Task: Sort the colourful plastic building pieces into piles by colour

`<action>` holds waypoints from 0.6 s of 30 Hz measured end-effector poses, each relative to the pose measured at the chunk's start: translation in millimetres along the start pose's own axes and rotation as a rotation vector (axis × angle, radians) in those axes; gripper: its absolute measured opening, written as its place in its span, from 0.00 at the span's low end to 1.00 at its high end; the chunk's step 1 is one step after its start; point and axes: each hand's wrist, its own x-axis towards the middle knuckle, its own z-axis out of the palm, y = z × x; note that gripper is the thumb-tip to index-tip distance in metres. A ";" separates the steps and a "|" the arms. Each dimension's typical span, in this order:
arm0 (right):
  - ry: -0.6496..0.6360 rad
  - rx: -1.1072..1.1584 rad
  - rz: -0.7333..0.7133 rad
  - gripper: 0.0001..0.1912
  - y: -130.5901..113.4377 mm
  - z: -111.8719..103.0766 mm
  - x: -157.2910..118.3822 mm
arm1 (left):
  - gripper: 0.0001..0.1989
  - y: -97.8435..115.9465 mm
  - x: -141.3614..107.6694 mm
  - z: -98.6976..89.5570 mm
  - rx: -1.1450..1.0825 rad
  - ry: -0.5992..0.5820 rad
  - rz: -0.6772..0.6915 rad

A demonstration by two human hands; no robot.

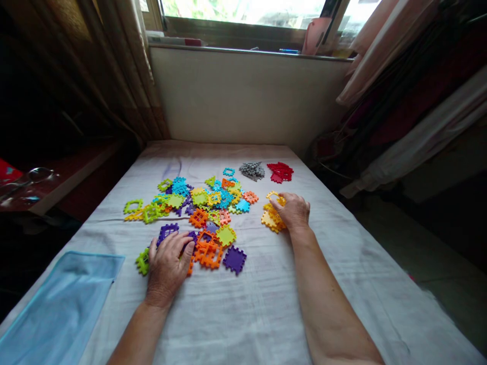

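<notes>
My left hand [170, 261] lies over the near edge of a mixed heap of plastic interlocking tiles, its fingers stretched out and covering some of them. Close to it are a purple window-shaped tile [167, 231], a green tile [143, 261], several orange tiles [209, 253] and a flat purple tile [235, 259]. On the right, my right hand [294, 210] is at a small pile of yellow tiles [269, 219]. Its fingers are closed at a yellow tile on the pile's right side, and the fingertips are partly hidden.
Farther back lie a pile of small grey pieces [252, 171] and a pile of red tiles [280, 172]. More mixed tiles [198, 197] spread across the middle of the white sheet [251, 324]. A light-blue cloth bag [64, 299] lies at the left. Hanging clothes [411, 121] border the right side.
</notes>
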 end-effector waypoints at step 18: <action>-0.050 0.162 -0.382 0.13 -64.8 -2.6 -26.6 | 0.16 2.2 -0.3 0.4 -0.002 -0.004 -0.018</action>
